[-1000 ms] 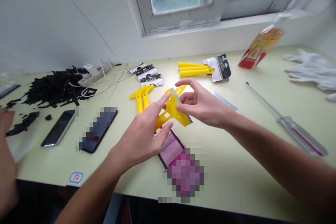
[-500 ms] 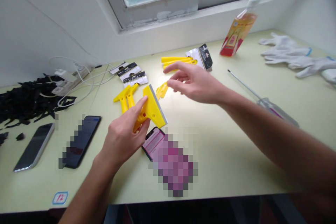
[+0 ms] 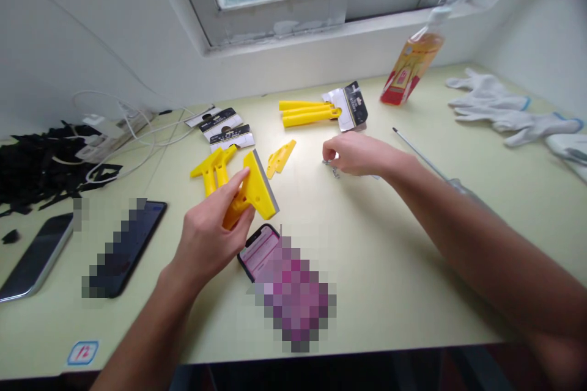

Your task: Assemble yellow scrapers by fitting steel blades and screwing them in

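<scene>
A yellow scraper (image 3: pixel 255 192) with a grey blade edge is gripped in my left hand (image 3: pixel 213 217), held above the table with the blade side facing right. My right hand (image 3: pixel 358 153) is down at the tabletop, thumb and fingers pinched on a small metal screw (image 3: pixel 326 162). More small screws (image 3: pixel 335 172) lie just under those fingers; part of the pile is hidden by the hand. Two yellow scraper pieces (image 3: pixel 213 168) lie behind my left hand. Between the hands rest flat yellow plastic pieces (image 3: pixel 280 159).
Yellow handles (image 3: pixel 309 115) and a packaging card (image 3: pixel 351 107) lie at the back. A screwdriver (image 3: pixel 422 156) is partly behind my right arm. Around the table are a bottle (image 3: pixel 410 67), white gloves (image 3: pixel 499 98), a pink-screened phone (image 3: pixel 261 250), two dark phones, cables and black scraps (image 3: pixel 41 165).
My right hand has moved right and down from above the yellow plastic pieces to the screws, its fingers closing. The left hand still holds the scraper. The view has shifted slightly.
</scene>
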Motion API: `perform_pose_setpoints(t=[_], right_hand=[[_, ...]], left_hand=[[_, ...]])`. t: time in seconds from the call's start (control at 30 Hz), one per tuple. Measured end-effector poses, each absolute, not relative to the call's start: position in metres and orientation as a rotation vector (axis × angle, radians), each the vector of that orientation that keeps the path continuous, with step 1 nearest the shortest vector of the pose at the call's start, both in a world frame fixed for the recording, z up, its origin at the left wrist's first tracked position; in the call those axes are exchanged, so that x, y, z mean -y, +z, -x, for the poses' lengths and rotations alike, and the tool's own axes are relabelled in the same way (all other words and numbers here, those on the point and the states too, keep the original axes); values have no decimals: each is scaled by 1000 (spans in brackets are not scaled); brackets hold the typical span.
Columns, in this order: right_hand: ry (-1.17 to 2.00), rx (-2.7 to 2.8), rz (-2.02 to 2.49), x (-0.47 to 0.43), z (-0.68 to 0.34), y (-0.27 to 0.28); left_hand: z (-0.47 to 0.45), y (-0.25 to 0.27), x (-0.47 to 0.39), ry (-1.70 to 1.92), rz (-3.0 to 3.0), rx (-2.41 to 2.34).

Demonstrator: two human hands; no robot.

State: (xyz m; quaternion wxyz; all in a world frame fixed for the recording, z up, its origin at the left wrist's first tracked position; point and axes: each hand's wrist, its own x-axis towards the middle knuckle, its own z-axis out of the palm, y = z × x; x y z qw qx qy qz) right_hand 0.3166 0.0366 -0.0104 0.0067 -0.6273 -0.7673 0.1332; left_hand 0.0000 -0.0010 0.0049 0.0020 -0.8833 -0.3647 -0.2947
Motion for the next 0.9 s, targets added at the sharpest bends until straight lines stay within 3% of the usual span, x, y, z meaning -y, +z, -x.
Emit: perform_pose_setpoints(t=[0.5, 0.9], right_hand=[[483, 2379, 1965, -34, -318, -15], [573, 2208, 1612, -32, -316, 3]], left_hand=[[-5, 3, 3, -954, 2852, 1155], [-2, 3, 6, -1088, 2959, 1303]])
